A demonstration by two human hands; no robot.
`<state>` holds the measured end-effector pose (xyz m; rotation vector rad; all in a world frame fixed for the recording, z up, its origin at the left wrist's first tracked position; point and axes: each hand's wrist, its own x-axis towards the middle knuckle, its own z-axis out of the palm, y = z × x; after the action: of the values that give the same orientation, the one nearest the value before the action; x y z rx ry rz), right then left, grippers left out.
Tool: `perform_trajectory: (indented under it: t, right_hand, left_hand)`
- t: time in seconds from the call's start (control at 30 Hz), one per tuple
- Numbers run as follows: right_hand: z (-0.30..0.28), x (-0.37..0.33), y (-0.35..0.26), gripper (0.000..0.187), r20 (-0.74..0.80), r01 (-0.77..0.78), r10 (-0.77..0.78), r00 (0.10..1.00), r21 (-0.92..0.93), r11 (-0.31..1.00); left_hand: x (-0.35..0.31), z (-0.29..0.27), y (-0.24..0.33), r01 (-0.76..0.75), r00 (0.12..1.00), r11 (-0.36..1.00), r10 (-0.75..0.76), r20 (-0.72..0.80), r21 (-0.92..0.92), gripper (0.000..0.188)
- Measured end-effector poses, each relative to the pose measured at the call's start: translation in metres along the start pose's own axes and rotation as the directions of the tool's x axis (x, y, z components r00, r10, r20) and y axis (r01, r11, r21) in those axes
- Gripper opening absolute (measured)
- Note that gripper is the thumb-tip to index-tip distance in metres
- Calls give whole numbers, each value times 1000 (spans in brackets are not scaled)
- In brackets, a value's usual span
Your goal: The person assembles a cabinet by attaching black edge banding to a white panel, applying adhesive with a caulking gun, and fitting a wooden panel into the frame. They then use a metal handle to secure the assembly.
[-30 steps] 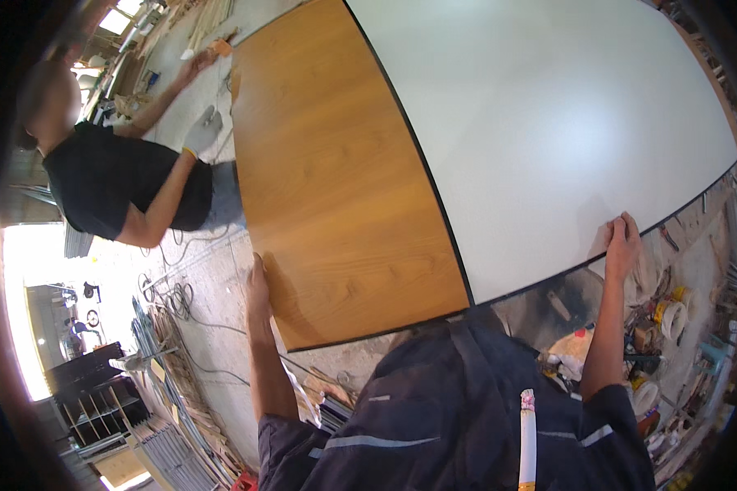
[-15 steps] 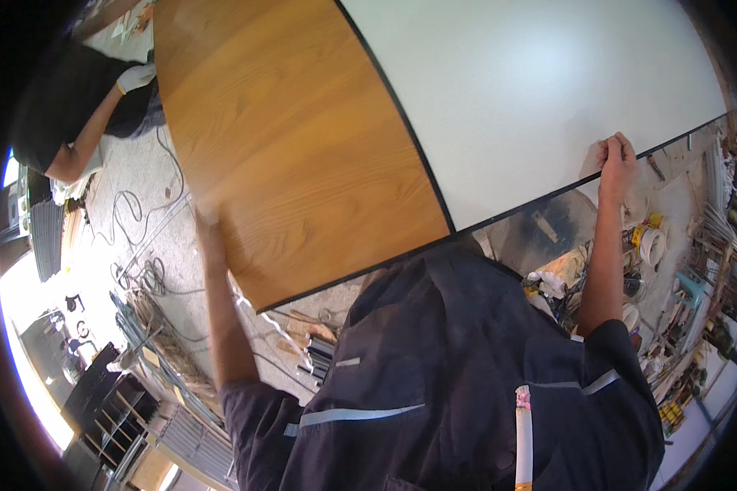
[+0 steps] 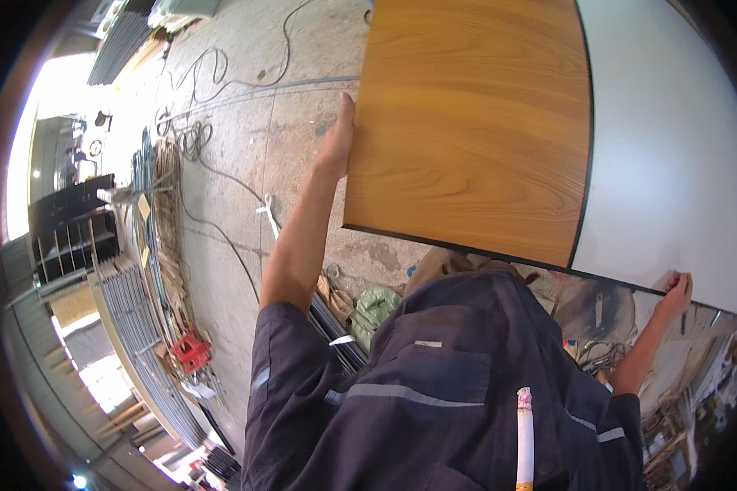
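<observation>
One brown-and-white board [image 3: 467,123] lay just ahead of me, its brown side against my left hand [image 3: 336,146], whose grip I couldn't tell, while my right hand [image 3: 675,295] pinched its near edge between the fingers [image 3: 686,283].

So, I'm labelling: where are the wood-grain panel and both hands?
Wood-grain panel [image 3: 471,127], head view, middle of face.
Left hand [image 3: 338,142], head view, hand's middle.
Right hand [image 3: 675,295], head view, hand's middle.

The bare left hand [image 3: 338,146] touches a flat brown-and-white panel [image 3: 475,123]; the bare right hand [image 3: 675,295] grips its thin black edge [image 3: 458,246].
</observation>
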<state>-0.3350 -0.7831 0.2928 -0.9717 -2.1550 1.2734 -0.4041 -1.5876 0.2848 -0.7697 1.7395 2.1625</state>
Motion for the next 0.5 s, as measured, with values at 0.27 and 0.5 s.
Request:
perform_trajectory:
  t: [0.27,0.5]
  right_hand:
    - [3,3,-2,25,-14,57,-57,998,-1,998]
    - [-12,18,18,26,150,-34,19,989,99,995]
  left_hand:
    - [-46,2,-25,-59,995,993,67,-77,103,91]
    - [-48,2,-11,-39,998,992,45,44,-123,90]
